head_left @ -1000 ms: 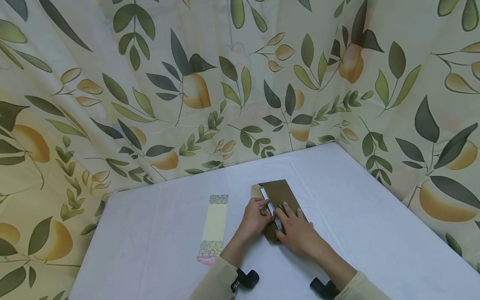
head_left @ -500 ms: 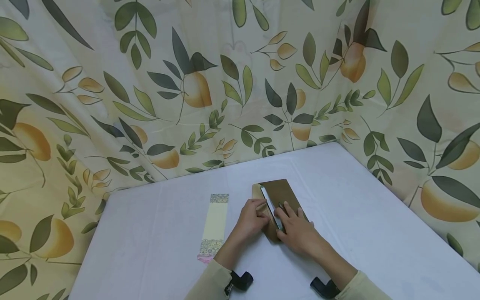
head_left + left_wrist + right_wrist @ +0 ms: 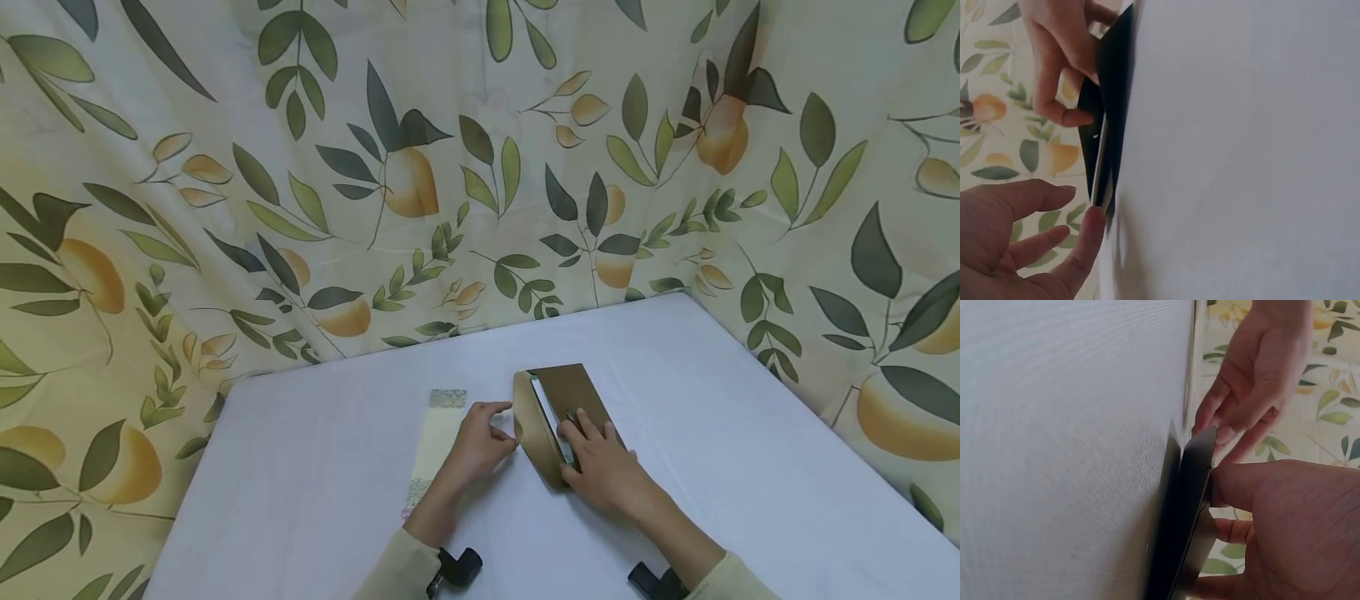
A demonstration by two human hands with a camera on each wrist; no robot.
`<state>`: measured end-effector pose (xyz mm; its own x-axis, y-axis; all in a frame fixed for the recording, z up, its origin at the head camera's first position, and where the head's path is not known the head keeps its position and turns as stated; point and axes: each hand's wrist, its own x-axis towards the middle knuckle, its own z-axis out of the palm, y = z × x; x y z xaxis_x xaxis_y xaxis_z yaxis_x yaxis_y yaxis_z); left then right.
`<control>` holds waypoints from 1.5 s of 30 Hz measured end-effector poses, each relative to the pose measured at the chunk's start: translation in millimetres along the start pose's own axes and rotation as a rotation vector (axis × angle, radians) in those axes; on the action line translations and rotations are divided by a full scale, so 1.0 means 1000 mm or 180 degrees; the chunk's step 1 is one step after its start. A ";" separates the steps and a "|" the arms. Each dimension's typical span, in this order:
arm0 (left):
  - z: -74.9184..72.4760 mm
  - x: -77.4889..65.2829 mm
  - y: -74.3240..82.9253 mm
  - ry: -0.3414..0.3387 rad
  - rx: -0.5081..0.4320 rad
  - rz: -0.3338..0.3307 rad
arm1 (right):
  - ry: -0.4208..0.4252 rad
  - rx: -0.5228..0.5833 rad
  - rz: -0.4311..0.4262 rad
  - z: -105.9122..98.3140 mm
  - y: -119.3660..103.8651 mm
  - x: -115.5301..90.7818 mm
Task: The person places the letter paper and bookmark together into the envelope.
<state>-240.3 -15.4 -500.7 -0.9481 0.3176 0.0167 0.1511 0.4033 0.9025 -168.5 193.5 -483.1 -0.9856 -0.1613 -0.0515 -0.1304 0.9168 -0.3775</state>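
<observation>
A golden-brown envelope (image 3: 564,385) lies slanted on the table, its flap (image 3: 534,429) spread out on the left. Along the envelope's mouth shows the white edge of a flat item (image 3: 550,417), mostly hidden inside. My right hand (image 3: 606,473) rests on the envelope, thumb and index finger at the mouth, other fingers on the body. My left hand (image 3: 477,443) is at the flap's outer edge with loose, parted fingers, and one fingertip (image 3: 1092,220) is right at the envelope's end in the left wrist view. Partly behind that forearm lies a pale yellow bookmark (image 3: 437,429) with lace-patterned ends.
A white cloth (image 3: 300,467) covers the table. Behind it and at both sides hangs a curtain (image 3: 480,242) printed with leaves and fruit. Each wrist wears a black camera, the left one (image 3: 461,568) close to the table.
My left hand has moved left from the envelope's mouth to the flap's outer edge, leaving more of the flap in sight. The right hand keeps its place on the envelope. The head view has shifted slightly.
</observation>
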 end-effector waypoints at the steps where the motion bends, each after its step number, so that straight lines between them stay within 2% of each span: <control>1: -0.002 0.000 0.000 -0.0001 -0.0009 0.0005 | -0.0002 0.0007 0.0005 0.000 0.001 -0.001; 5: -0.012 -0.003 -0.004 0.0039 0.0026 -0.0015 | -0.0024 0.0050 -0.0010 0.000 0.001 -0.002; 10: -0.028 -0.008 -0.013 0.0081 0.0241 -0.0135 | -0.0045 0.0052 -0.0023 0.000 0.001 -0.001; 13: -0.037 -0.012 -0.019 0.0067 0.0320 -0.0131 | -0.0049 0.0028 -0.0019 -0.001 0.001 -0.001; 21: -0.062 -0.027 -0.031 0.0012 0.0261 -0.0138 | -0.0069 0.0024 -0.0046 -0.002 0.001 -0.001; 27: -0.079 -0.036 -0.034 0.0008 0.0164 -0.0146 | -0.0067 0.0026 -0.0043 -0.002 0.001 -0.002; 31: -0.090 -0.043 -0.036 0.0012 0.0312 -0.0141 | -0.0063 0.0010 -0.0054 -0.002 0.001 -0.001; 37: -0.104 -0.056 -0.041 -0.0101 0.0522 -0.0067 | -0.0058 0.0008 -0.0063 -0.001 0.001 -0.002; 45: -0.119 -0.071 -0.048 -0.0430 0.0475 0.0143 | -0.0052 -0.0037 -0.0087 -0.002 0.000 -0.001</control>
<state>-213.1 -159.0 -493.8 -0.8947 0.4464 -0.0113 0.2418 0.5056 0.8282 -167.4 194.0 -481.4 -0.9797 -0.1922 -0.0565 -0.1585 0.9161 -0.3683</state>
